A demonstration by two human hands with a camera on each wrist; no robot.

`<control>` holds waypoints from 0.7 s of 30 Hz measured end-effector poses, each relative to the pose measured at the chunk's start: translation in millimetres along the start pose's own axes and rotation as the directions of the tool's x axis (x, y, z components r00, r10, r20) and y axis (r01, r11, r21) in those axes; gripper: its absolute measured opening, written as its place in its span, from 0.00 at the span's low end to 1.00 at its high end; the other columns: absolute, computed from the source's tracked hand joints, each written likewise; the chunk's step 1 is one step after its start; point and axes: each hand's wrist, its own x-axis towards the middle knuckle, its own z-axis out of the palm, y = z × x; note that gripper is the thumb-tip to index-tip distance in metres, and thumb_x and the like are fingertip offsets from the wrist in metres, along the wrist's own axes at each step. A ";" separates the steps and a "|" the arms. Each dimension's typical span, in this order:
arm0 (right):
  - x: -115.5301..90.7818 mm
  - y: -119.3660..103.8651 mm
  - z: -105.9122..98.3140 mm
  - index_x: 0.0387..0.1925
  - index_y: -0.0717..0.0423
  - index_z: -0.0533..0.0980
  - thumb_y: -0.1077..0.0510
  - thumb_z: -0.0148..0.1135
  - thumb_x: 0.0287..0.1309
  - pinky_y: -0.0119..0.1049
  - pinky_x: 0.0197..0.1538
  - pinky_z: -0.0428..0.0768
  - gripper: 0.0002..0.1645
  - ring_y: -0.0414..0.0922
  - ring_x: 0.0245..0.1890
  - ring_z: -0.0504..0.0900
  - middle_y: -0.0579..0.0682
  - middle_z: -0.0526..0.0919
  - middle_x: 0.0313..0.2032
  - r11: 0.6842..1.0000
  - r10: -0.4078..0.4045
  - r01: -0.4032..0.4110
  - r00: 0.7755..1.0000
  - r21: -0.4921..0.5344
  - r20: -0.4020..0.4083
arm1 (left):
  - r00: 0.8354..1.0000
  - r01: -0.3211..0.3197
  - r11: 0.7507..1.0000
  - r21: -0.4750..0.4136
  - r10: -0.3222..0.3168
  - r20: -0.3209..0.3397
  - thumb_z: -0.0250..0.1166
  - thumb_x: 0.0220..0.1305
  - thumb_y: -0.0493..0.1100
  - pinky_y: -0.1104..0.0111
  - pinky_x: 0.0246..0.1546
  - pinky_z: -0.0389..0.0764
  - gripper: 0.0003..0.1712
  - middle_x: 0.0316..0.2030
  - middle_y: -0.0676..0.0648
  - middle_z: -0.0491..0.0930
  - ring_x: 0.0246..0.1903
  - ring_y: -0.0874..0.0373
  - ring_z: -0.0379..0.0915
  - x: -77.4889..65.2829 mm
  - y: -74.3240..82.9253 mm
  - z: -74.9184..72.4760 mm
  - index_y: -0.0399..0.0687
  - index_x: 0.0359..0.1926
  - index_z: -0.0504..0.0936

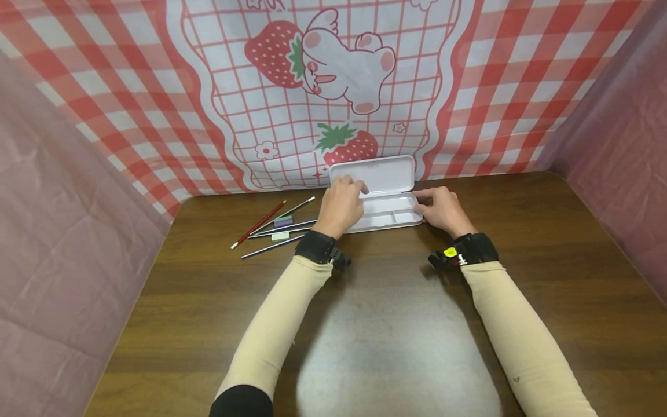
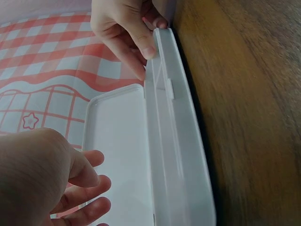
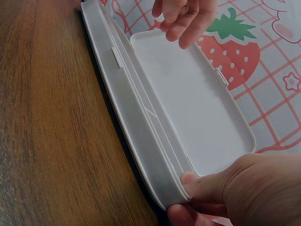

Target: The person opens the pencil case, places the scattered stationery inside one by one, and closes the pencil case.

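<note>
A white pencil case (image 1: pixel 387 175) lies with its lid raised against the cloth at the back of the table. Inside its base (image 2: pixel 186 141) are divided compartments, with no items visible in the part I can see. My right hand (image 1: pixel 444 209) pinches the case's right end; the right wrist view shows the thumb (image 3: pixel 192 179) on the rim and fingers on the outer side. In front of the lid hovers my left hand (image 1: pixel 341 204), its fingers (image 2: pixel 89 188) loosely bent with nothing between them. It covers the case's left end in the head view.
Left of the case lie a red pencil (image 1: pixel 260 223), several dark pencils (image 1: pixel 276 247), a purple-and-green eraser (image 1: pixel 283 221) and a pale green eraser (image 1: pixel 280 236). A checked strawberry cloth (image 1: pixel 500 87) hangs behind the wooden table (image 1: pixel 396 324). Pink drapes (image 1: pixel 68 231) flank it.
</note>
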 end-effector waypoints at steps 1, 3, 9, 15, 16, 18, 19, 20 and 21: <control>0.2 0.1 0.3 0.71 0.63 0.83 0.61 0.70 0.75 0.30 0.32 0.74 0.26 0.35 0.24 0.81 0.67 0.92 0.48 1.000 0.001 -0.001 1.000 0.000 -0.001 | 1.000 -0.003 1.000 -0.007 0.003 -0.004 0.63 0.66 0.38 0.48 0.57 0.88 0.23 0.56 0.46 0.90 0.59 0.44 0.85 -3.7 0.4 -2.9 0.56 0.58 0.93; 0.0 0.2 -0.2 0.71 0.64 0.83 0.61 0.70 0.75 0.30 0.31 0.74 0.26 0.35 0.24 0.81 0.67 0.92 0.47 1.000 0.000 0.000 1.000 0.003 0.002 | 1.000 -0.009 1.000 -0.013 0.009 -0.019 0.62 0.67 0.40 0.49 0.58 0.89 0.22 0.55 0.48 0.90 0.59 0.45 0.85 1.8 -11.2 12.4 0.59 0.57 0.93; -0.4 -0.6 -0.8 0.71 0.64 0.82 0.61 0.70 0.75 0.30 0.31 0.75 0.26 0.36 0.24 0.82 0.66 0.92 0.45 1.000 0.004 -0.004 1.000 0.012 0.006 | 1.000 0.000 1.000 -0.006 0.000 -0.006 0.63 0.66 0.41 0.52 0.60 0.89 0.22 0.56 0.47 0.90 0.59 0.44 0.84 2.7 -24.6 20.1 0.59 0.58 0.93; -1.5 -1.6 -2.1 0.71 0.64 0.82 0.61 0.69 0.75 0.30 0.31 0.76 0.26 0.38 0.26 0.83 0.64 0.91 0.40 1.000 0.021 -0.021 1.000 0.021 0.007 | 1.000 0.011 1.000 0.002 -0.011 -0.004 0.64 0.67 0.41 0.51 0.60 0.88 0.22 0.56 0.46 0.90 0.59 0.42 0.85 -0.6 -34.4 18.0 0.58 0.58 0.93; -1.5 -1.5 -2.3 0.71 0.64 0.82 0.61 0.69 0.75 0.30 0.31 0.76 0.26 0.38 0.26 0.83 0.64 0.91 0.40 1.000 0.021 -0.021 1.000 0.020 0.007 | 1.000 0.008 1.000 -0.007 -0.008 -0.013 0.64 0.67 0.41 0.51 0.59 0.88 0.21 0.56 0.46 0.89 0.59 0.42 0.85 3.3 -43.4 27.7 0.60 0.58 0.93; -1.4 -1.4 -2.2 0.71 0.64 0.82 0.61 0.69 0.76 0.30 0.31 0.76 0.27 0.38 0.26 0.83 0.64 0.91 0.42 1.000 0.020 -0.020 1.000 0.019 0.010 | 1.000 0.013 1.000 -0.002 -0.013 -0.016 0.64 0.68 0.41 0.50 0.59 0.88 0.21 0.55 0.46 0.89 0.58 0.42 0.85 0.1 -45.7 23.7 0.59 0.57 0.93; -1.4 -1.1 -2.3 0.71 0.64 0.82 0.61 0.70 0.75 0.30 0.31 0.76 0.27 0.38 0.26 0.83 0.64 0.91 0.42 1.000 0.018 -0.018 1.000 0.019 0.012 | 1.000 0.014 1.000 -0.001 -0.014 -0.018 0.63 0.68 0.41 0.49 0.58 0.88 0.21 0.55 0.46 0.90 0.58 0.42 0.85 -2.0 -46.8 21.1 0.58 0.57 0.93; -1.5 -1.0 -2.4 0.71 0.64 0.82 0.61 0.70 0.75 0.30 0.31 0.75 0.27 0.38 0.25 0.83 0.64 0.91 0.42 1.000 0.018 -0.018 1.000 0.018 0.015 | 1.000 0.024 1.000 0.009 -0.023 -0.010 0.64 0.67 0.40 0.49 0.59 0.88 0.21 0.55 0.45 0.90 0.58 0.41 0.85 -6.3 -42.4 10.7 0.56 0.57 0.93; -1.5 -1.0 -2.3 0.71 0.64 0.82 0.60 0.70 0.75 0.31 0.31 0.75 0.27 0.38 0.25 0.83 0.64 0.91 0.41 1.000 0.019 -0.019 1.000 0.019 0.018 | 1.000 0.025 1.000 0.009 -0.025 -0.010 0.63 0.68 0.39 0.48 0.59 0.88 0.21 0.55 0.44 0.90 0.57 0.41 0.85 -9.1 -43.1 6.5 0.55 0.56 0.93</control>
